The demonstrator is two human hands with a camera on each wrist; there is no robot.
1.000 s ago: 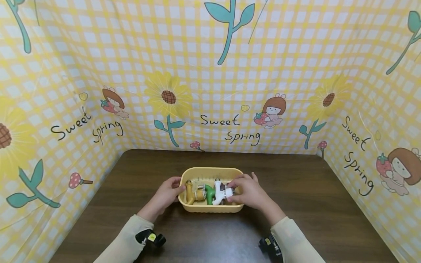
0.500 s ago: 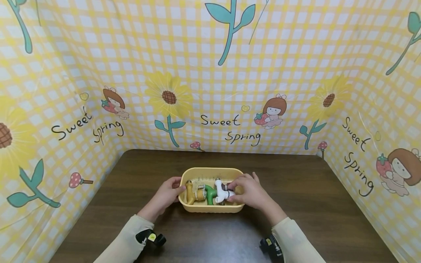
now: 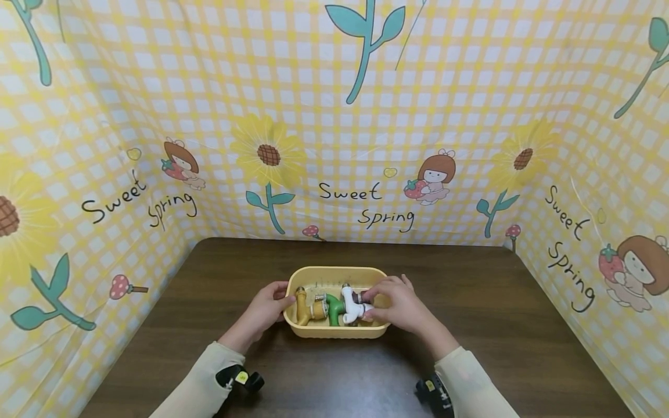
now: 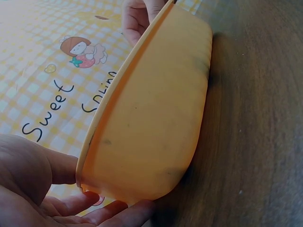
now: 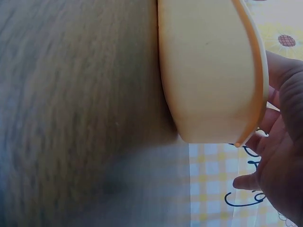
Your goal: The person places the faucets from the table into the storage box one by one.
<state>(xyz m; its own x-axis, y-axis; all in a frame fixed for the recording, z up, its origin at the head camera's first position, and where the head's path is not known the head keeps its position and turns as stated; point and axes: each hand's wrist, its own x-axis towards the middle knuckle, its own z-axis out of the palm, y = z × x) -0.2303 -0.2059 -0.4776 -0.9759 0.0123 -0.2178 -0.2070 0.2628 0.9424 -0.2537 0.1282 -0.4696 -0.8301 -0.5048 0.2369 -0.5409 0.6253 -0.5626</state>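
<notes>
A shallow yellow plastic tub [image 3: 334, 332] stands on the table in the head view, with several taps lying inside. At its left end is a golden-yellow tap [image 3: 302, 307]; a green tap [image 3: 334, 310] lies in the middle, a white tap [image 3: 351, 307] right of it. My left hand [image 3: 266, 307] pinches the tub's left rim, thumb inside, fingers under the outer wall in the left wrist view. Reaching over the right end, my right hand [image 3: 399, 303] holds the white tap's right end between thumb and fingers. A dark part [image 3: 358, 297] shows behind the white tap, mostly hidden.
The dark wooden table [image 3: 334, 377] spreads around the tub. A yellow-checked cloth [image 3: 334, 133] with printed flowers and lettering hangs along the back and both sides. Each wrist carries a small black camera [image 3: 243, 378].
In my right hand, the white tap has turned and its lower outlet has swung rightward, showing more of the dark part behind it. My left hand and the tub stay in place.
</notes>
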